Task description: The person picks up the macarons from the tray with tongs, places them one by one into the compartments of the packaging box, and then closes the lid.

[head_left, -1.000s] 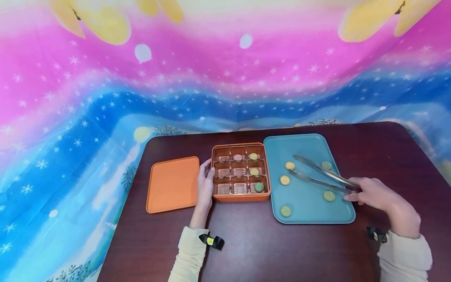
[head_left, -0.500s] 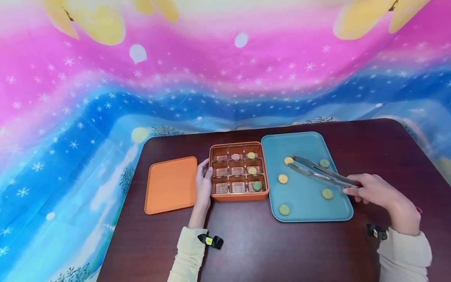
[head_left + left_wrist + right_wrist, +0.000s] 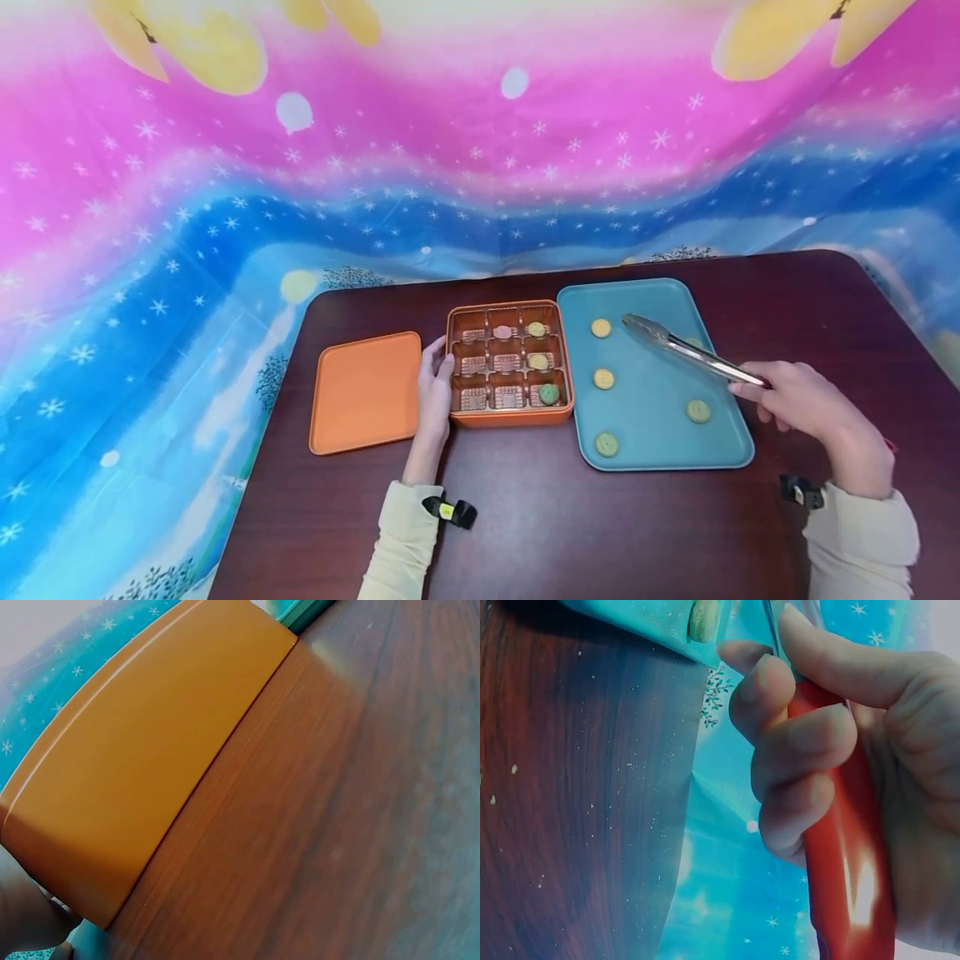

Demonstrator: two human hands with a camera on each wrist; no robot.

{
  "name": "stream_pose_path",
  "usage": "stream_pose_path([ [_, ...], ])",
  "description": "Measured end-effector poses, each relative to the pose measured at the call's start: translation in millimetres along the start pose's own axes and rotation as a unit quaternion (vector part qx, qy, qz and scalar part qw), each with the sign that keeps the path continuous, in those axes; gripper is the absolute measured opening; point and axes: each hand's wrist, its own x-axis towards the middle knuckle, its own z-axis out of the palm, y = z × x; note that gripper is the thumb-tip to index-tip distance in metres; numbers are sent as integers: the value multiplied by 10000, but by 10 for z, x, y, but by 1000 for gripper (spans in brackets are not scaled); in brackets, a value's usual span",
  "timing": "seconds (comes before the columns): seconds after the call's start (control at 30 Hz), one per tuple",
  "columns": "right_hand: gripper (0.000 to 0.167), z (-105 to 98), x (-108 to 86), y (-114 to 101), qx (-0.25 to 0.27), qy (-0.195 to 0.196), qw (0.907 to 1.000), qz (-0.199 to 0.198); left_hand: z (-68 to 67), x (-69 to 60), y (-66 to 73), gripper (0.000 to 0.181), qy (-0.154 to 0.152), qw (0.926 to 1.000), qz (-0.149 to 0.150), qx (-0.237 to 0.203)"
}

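In the head view my right hand (image 3: 795, 400) grips metal tongs (image 3: 697, 354) by their red handle (image 3: 844, 825), fingers curled round it. The tongs' tips hang over the blue-green tray (image 3: 652, 433), just right of a yellow cookie (image 3: 601, 328) and apart from it. Nothing shows between the tips. My left hand (image 3: 435, 387) rests against the left wall of the orange box (image 3: 517, 421), fairly straight-fingered; the left wrist view shows part of this hand at the box's corner. Inside the box, a pink cookie (image 3: 502, 332) and several yellow or green cookies sit in separate compartments.
Another yellow cookie (image 3: 603, 379) and green cookies (image 3: 698, 411) lie spread on the tray; one is partly hidden behind the tongs. An orange lid (image 3: 367, 392) lies left of the box. A patterned cloth (image 3: 480, 150) hangs behind the dark table (image 3: 525, 517).
The tongs' tips were around the far yellow cookie half a second ago; now they are right of it. That cookie has shifted back and left. My left hand stays at the box.
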Motion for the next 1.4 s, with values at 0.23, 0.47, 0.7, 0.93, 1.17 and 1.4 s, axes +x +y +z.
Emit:
stream_pose_path([
  [0.23, 36, 61, 57, -71, -379, 174, 9988, -241, 6, -1, -15, 39, 72, 9999, 64, -37],
  [0.47, 58, 170, 175, -255, -669, 446, 9960, -392, 6, 1, -11, 40, 2, 10000, 37, -30],
  [0.7, 47, 205, 204, -346, -684, 485, 9957, -404, 14, -7, -1, 41, -34, 10000, 13, -28],
  [0.93, 27, 185, 188, -330, -764, 626, 9945, -344, 2, 1, 4, 41, -54, 10000, -17, -38],
  [1.17, 21, 159, 165, -320, -449, 378, 9981, -190, 0, 9, 4, 41, -12, 10000, -11, -36],
  [1.4, 18, 165, 143, -299, -198, 232, 9994, -153, -2, 12, -10, 41, -28, 10000, -7, -78],
])
